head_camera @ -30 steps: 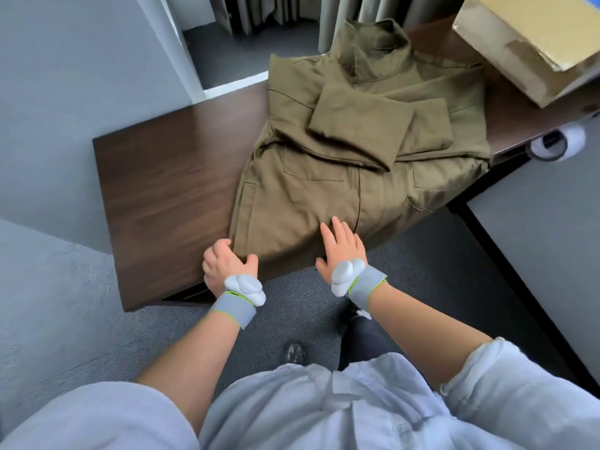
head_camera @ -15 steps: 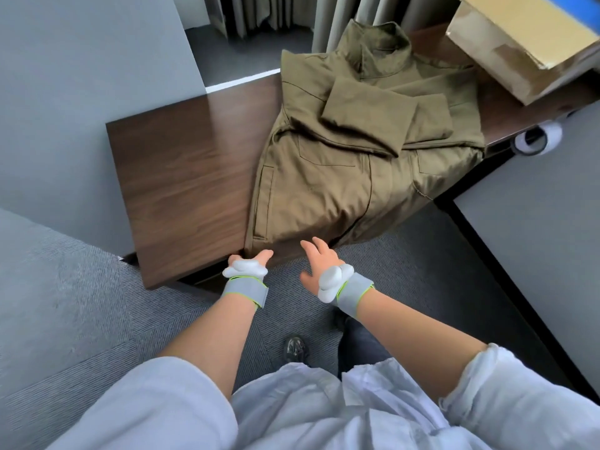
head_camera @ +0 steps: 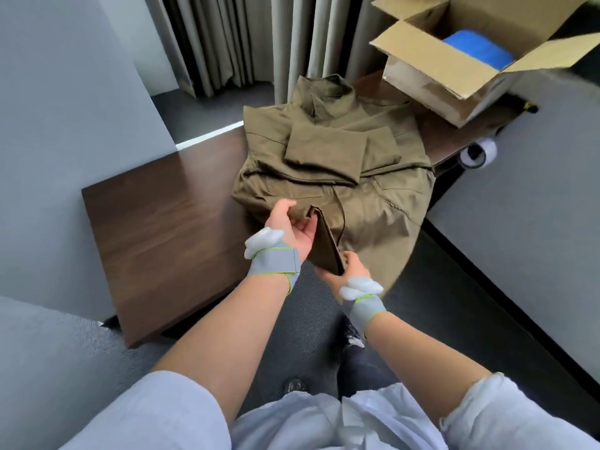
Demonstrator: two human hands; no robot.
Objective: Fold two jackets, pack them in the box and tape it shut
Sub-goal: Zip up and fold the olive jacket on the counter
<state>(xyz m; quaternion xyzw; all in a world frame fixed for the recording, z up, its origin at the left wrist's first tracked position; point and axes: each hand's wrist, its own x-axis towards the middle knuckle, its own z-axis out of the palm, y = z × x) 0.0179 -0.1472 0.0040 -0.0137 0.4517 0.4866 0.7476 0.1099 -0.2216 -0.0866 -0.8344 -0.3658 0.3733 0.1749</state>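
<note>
An olive jacket (head_camera: 328, 151) lies on the dark wooden table (head_camera: 168, 228) with both sleeves folded across its chest. Its bottom hem is raised off the table's near edge. My left hand (head_camera: 289, 228) grips the hem from the left, thumb on top. Lower and to the right, my right hand (head_camera: 347, 271) pinches the hem's near corner. An open cardboard box (head_camera: 435, 76) stands at the back right of the table, with a folded blue garment (head_camera: 477, 51) inside. A roll of tape (head_camera: 477, 154) sits beside the table's right edge.
Grey curtains (head_camera: 227, 40) hang behind the table. A pale grey surface (head_camera: 526, 196) runs along the right and a grey wall (head_camera: 65, 118) along the left. Dark carpet (head_camera: 431, 319) covers the floor, where my shoes show.
Both hands went from the hem at the table's edge to lifting it: they now hold the jacket's bottom edge raised toward the chest. The view shifted up, showing the box's inside.
</note>
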